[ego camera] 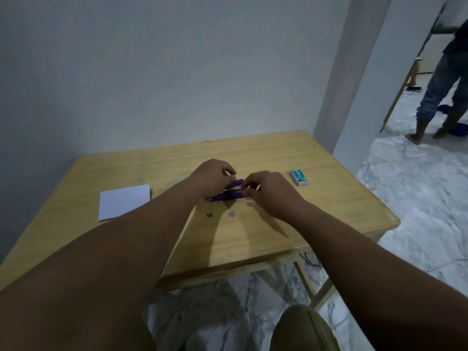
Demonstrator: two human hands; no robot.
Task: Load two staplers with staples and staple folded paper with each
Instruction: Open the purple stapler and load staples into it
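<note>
purple stapler (228, 195) gripped by both hands; paper (124, 201), staple box (299, 177) flanking.

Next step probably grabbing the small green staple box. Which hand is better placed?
Right. The right hand works at the purple plastic stapler on the side nearer the small green staple box, with bare wooden table between. The left hand would have to cross over.

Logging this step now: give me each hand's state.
Left hand: fingers curled, gripping the purple stapler.
Right hand: fingers curled at the same stapler's right end, pinching something there; exactly what cannot be told.
</note>
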